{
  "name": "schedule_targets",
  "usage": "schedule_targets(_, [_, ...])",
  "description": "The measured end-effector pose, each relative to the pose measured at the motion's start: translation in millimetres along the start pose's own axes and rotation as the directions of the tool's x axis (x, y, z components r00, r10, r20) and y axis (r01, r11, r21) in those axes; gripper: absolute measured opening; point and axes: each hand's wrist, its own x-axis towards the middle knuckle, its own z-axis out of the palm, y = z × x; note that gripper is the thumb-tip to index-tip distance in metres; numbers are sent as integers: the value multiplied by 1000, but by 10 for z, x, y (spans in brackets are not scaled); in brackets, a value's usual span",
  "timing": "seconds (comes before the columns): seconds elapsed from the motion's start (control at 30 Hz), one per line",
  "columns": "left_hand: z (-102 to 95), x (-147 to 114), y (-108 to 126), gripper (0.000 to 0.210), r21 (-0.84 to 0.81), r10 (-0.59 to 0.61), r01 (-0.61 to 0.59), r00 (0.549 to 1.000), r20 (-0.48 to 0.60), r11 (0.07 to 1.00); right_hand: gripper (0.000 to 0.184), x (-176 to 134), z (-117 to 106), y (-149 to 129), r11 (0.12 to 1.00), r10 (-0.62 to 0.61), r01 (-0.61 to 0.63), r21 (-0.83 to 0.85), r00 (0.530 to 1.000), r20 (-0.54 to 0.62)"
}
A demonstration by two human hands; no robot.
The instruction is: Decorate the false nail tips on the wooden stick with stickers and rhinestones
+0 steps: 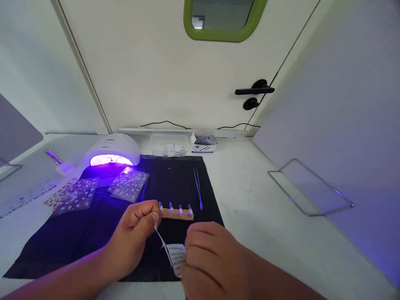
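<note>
Your left hand (133, 235) and right hand (211, 258) grip the white packet (176, 255), apparently tearing it; the next pull likely needs opposing tension.

white printed packet (176, 257) | narrow strip (160, 238) at edge | tilted | held between left grip (134, 235) and right grip (212, 258)

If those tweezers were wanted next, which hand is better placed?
Probably the right hand: it is nearer the tweezers, while the row of clear tips lies between them and the left hand. The right hand holds a white packet, though.
</note>
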Motion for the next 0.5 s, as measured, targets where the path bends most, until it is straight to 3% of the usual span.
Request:
schedule_targets(0.07, [-72, 69, 11, 34, 42, -3, 5, 999, -39, 999, 13, -25, -80, 57, 1000, 28, -28, -5, 995, -94])
schedule_targets(0.13, [-165, 139, 35, 33, 102, -8, 17, 997, -83, 995, 16, -46, -177, 150, 989, 141, -145, -13, 977, -157])
schedule_targets(0.17, [-216, 171, 48, 33, 136, -8, 23, 994, -111, 990, 16, -59, -218, 210, 964, 261, -267, 5, 936, -236])
schedule_targets(0.23, [-316, 223, 80, 32, 214, 2, 34, 986, -165, 976, 15, -91, -266, 353, 862, 498, -486, 146, 753, -431])
schedule_targets(0.27, [-361, 243, 103, 32, 256, 9, 37, 984, -178, 966, 20, -107, -269, 432, 817, 563, -550, 171, 701, -438])
schedule_targets(0.37, [-474, 322, 221, 35, 395, 34, 34, 986, -164, 918, 25, -135, -210, 665, 734, 665, -640, 227, 609, -433])
schedule_targets(0.43, [-537, 460, 335, 35, 504, 41, 37, 989, -142, 863, 26, -134, -140, 785, 684, 720, -680, 263, 571, -396])
schedule_targets(0.5, [-595, 719, 441, 31, 620, 34, 62, 989, -143, 782, 26, -126, -71, 859, 655, 751, -702, 280, 561, -348])
